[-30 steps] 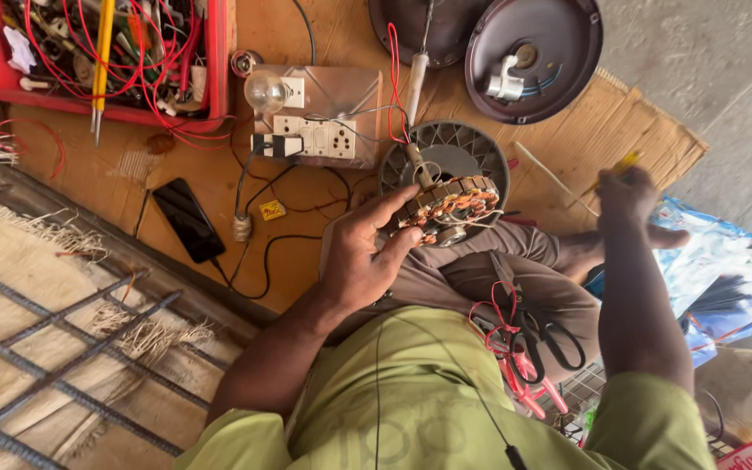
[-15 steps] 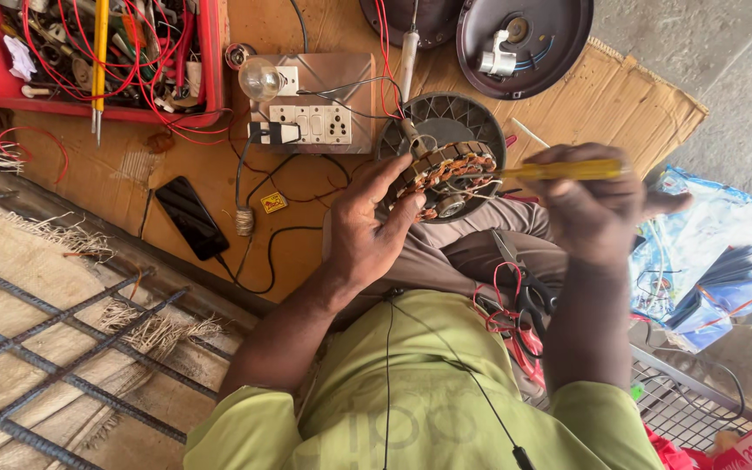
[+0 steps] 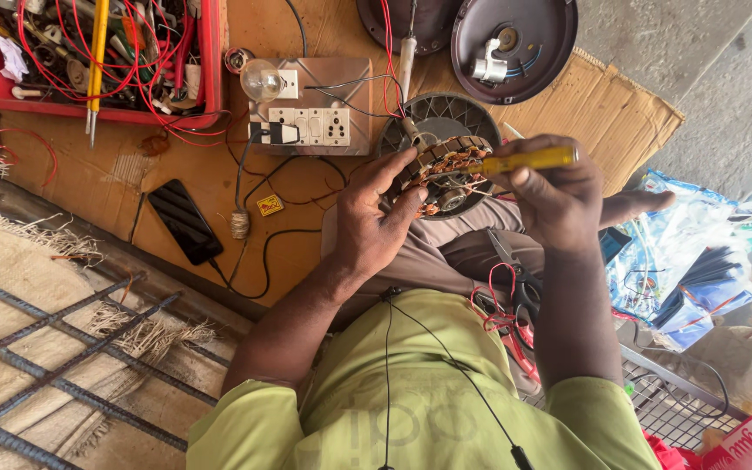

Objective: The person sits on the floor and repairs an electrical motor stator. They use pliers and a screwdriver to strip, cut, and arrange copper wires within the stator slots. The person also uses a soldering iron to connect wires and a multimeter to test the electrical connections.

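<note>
My left hand [image 3: 376, 222] grips a round motor stator [image 3: 446, 165] with copper windings, held above my lap. My right hand [image 3: 554, 196] is closed around a yellow-handled screwdriver [image 3: 528, 160], whose tip points left into the stator's windings. Under the stator lies a dark round fan grille [image 3: 441, 117] on the wooden board. A pair of scissors [image 3: 515, 274] and red wires [image 3: 498, 305] rest on my lap beneath my right forearm.
A red tray [image 3: 211, 61] of tools and wires sits top left. A switch-and-socket board [image 3: 324, 104] with a bulb [image 3: 261, 80] lies centre, a black phone [image 3: 184, 222] to its lower left. Two dark round covers [image 3: 515, 39] lie at top. Steel rebar mesh [image 3: 36, 339] fills the lower left.
My right hand has come in from the right with the yellow screwdriver and set its tip on the stator. My left hand keeps holding the stator.
</note>
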